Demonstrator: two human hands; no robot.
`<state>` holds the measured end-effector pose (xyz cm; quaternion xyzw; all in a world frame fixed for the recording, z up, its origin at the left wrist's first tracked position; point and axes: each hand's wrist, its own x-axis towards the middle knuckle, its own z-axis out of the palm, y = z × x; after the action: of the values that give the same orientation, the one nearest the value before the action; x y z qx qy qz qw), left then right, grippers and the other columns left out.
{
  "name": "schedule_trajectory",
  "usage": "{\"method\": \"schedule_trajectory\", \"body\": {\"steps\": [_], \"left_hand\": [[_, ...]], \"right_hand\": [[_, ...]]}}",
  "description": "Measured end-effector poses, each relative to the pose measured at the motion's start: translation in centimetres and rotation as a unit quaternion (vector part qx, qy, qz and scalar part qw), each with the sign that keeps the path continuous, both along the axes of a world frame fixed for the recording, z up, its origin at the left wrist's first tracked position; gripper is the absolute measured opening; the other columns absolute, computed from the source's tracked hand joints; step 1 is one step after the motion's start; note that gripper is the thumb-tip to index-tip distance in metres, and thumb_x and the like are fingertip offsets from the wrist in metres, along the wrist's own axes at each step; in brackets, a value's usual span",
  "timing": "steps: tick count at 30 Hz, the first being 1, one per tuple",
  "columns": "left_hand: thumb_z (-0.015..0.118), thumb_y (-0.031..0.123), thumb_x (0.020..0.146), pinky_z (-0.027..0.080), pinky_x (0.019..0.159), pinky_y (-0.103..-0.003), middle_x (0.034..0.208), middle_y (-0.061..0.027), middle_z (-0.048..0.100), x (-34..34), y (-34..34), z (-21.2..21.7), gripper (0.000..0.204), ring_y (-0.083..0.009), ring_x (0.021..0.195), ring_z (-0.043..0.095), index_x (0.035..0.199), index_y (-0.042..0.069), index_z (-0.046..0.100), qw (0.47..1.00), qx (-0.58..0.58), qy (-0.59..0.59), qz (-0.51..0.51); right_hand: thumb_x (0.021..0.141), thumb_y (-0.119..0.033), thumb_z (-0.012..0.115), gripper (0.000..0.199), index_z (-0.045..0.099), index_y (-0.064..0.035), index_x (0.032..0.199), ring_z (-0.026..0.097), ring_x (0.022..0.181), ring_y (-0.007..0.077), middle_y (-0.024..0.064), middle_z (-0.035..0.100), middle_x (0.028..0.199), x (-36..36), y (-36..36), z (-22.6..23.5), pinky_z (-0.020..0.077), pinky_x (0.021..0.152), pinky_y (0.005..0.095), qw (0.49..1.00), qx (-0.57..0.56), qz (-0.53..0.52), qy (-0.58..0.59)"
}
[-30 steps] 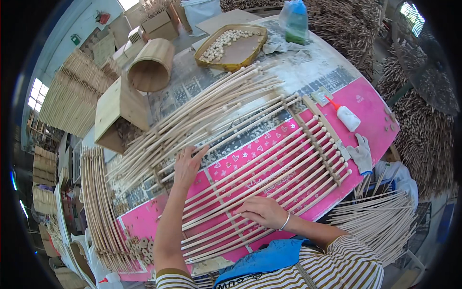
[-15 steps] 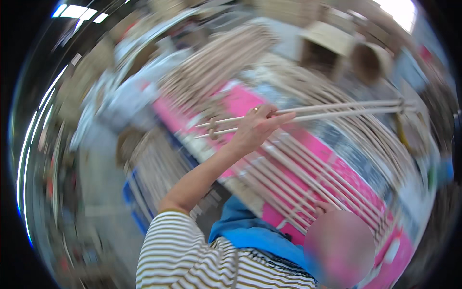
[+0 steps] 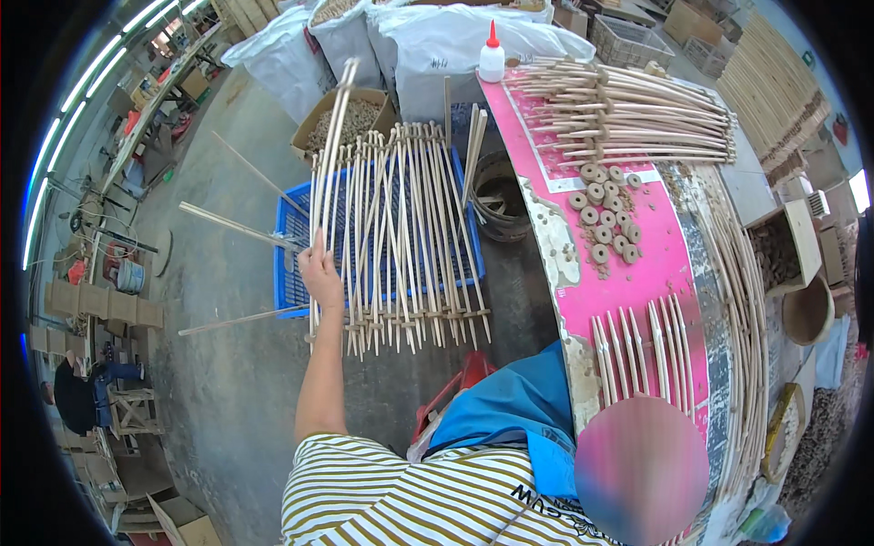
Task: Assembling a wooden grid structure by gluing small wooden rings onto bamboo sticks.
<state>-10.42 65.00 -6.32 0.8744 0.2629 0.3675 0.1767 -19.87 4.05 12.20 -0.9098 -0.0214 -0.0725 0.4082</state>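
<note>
My left hand (image 3: 320,273) is closed round a pair of long pale wooden sticks (image 3: 333,146). It holds them lengthwise over the left side of a blue plastic basket (image 3: 279,273). Many similar wooden sticks (image 3: 401,237) lie across that basket, with pointed tips and small wooden rings near their near ends. My right hand does not show; a blurred round patch covers the lower right. Beside that patch, several more pointed sticks (image 3: 630,350) lie in a row on the pink tabletop (image 3: 583,300).
Loose wooden rings (image 3: 602,234) lie farther up the tabletop, near a stack of sticks (image 3: 628,114) and a white bottle with a red tip (image 3: 492,59). A box of small wooden pieces (image 3: 350,123) and white sacks (image 3: 446,64) stand behind the basket. Loose sticks (image 3: 228,221) jut out leftward.
My left hand has carried the pair of sticks from above the pink tabletop leftward to the blue basket. The view has turned left. Fingers seen by the row of sticks no longer show.
</note>
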Motion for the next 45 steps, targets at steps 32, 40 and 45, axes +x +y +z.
{"method": "schedule_trajectory", "body": {"steps": [32,40,45], "left_hand": [[0.059,0.013,0.097,0.034,0.121,-0.047,0.147,-0.0159,0.056,-2.1,3.8,-17.4,0.056,-0.0336,0.140,0.048,0.152,0.005,0.050,0.949,0.239,0.203,-0.014],[0.057,0.006,0.106,0.049,0.097,-0.036,0.115,-0.0149,0.068,4.3,-11.9,-2.7,0.031,-0.0262,0.105,0.062,0.136,-0.002,0.065,0.959,-0.077,0.017,-0.272],[0.064,0.000,0.099,0.049,0.092,-0.032,0.112,-0.0102,0.071,10.6,-27.5,7.2,0.036,-0.0224,0.103,0.064,0.135,0.001,0.067,0.845,-0.145,-0.018,-0.515]], "right_hand": [[0.100,-0.003,0.064,0.020,0.073,0.0045,0.117,0.071,0.107,0.0236,0.0135,0.075,0.113,-0.3,-1.0,-3.5,0.0545,0.095,0.0334,0.987,-0.067,-0.082,0.118],[0.100,-0.005,0.066,0.021,0.074,0.0011,0.119,0.070,0.095,0.0147,0.0083,0.074,0.105,-2.2,-7.7,-3.6,0.0549,0.083,0.0284,0.956,-0.080,-0.281,0.011],[0.097,-0.014,0.069,0.023,0.073,-0.0036,0.116,0.065,0.105,0.0328,0.0143,0.070,0.105,-6.8,-16.7,-7.4,0.0493,0.097,0.0417,0.909,-0.213,-0.356,-0.020]]}}
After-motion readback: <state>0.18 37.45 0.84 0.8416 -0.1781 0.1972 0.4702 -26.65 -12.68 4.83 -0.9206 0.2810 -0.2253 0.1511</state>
